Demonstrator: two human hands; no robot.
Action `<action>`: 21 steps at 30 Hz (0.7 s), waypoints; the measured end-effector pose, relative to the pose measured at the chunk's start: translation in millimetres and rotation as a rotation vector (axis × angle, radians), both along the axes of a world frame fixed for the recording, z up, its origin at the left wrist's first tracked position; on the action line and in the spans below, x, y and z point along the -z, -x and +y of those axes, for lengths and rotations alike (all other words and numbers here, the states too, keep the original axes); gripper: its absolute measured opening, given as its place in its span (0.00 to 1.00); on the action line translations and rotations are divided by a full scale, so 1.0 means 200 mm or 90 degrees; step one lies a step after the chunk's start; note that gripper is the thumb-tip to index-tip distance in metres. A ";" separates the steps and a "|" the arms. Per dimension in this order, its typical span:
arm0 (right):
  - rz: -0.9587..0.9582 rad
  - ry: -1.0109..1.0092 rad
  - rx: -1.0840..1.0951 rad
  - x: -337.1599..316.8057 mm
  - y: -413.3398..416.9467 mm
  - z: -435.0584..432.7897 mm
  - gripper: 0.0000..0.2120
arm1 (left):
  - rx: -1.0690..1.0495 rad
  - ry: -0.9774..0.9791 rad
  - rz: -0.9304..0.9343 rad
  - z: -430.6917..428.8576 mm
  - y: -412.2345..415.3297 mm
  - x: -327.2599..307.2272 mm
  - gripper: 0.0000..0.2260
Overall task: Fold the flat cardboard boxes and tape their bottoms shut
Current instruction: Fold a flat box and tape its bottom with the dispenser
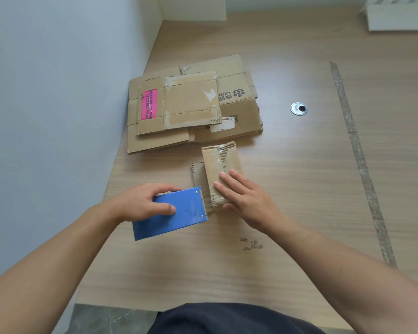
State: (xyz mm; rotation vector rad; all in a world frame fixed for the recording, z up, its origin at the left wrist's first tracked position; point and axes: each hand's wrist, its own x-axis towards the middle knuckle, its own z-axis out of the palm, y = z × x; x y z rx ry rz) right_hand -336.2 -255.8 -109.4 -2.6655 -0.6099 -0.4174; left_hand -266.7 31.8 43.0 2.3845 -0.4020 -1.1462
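Note:
A small folded cardboard box (219,165) lies bottom up on the wooden table (287,189), with clear tape along its middle seam. My right hand (244,196) rests flat on its near end, fingers spread and pressing down. My left hand (143,201) grips a blue tape dispenser (179,213), whose toothed edge touches the box's near left corner. Behind the box lies a stack of flat cardboard boxes (191,104), one with a pink label (149,104).
A grey wall (58,92) runs close along the table's left edge. A round metal cable grommet (298,108) sits to the right of the stack. A long strip of old tape (357,153) runs down the table's right side. A white object (396,18) stands far right.

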 end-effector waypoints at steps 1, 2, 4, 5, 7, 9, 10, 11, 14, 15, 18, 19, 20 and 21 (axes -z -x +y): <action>-0.004 0.002 0.000 0.00 0.00 0.00 0.24 | -0.001 -0.003 0.004 0.02 -0.01 -0.01 0.20; -0.009 0.004 0.001 0.00 0.00 0.00 0.24 | -0.004 -0.005 0.006 0.04 -0.01 -0.02 0.20; -0.016 0.005 0.007 0.00 0.01 0.01 0.24 | -0.007 -0.009 0.005 0.05 -0.02 -0.04 0.20; -0.019 0.004 0.010 0.01 0.01 0.02 0.24 | -0.003 -0.017 0.001 0.04 -0.02 -0.05 0.20; -0.025 0.002 0.016 0.01 0.01 0.03 0.24 | 0.009 -0.049 -0.019 0.01 -0.03 -0.04 0.22; -0.034 0.006 0.017 0.01 0.01 0.03 0.24 | 0.024 -0.090 -0.045 -0.02 -0.04 -0.01 0.25; -0.039 0.010 0.018 0.00 0.01 0.03 0.24 | 0.032 -0.113 -0.059 -0.04 -0.04 0.00 0.27; -0.043 0.014 0.020 0.00 0.01 0.03 0.23 | 0.044 -0.134 -0.077 -0.06 -0.04 0.01 0.27; -0.037 0.016 0.029 0.00 0.03 0.04 0.23 | 0.073 -0.169 -0.129 -0.12 -0.05 0.03 0.23; -0.034 0.014 0.032 0.00 0.03 0.04 0.23 | 0.079 -0.176 -0.141 -0.14 -0.05 0.03 0.23; -0.027 0.014 0.035 0.00 0.03 0.04 0.24 | 0.102 -0.201 -0.175 -0.17 -0.06 0.03 0.24; -0.026 0.014 0.035 0.00 0.03 0.04 0.24 | 0.110 -0.208 -0.184 -0.18 -0.06 0.03 0.24; -0.023 0.015 0.036 0.00 0.03 0.05 0.24 | 0.118 -0.215 -0.195 -0.20 -0.06 0.02 0.23; -0.018 0.014 0.037 0.00 0.03 0.05 0.24 | 0.128 -0.225 -0.210 -0.22 -0.05 0.02 0.23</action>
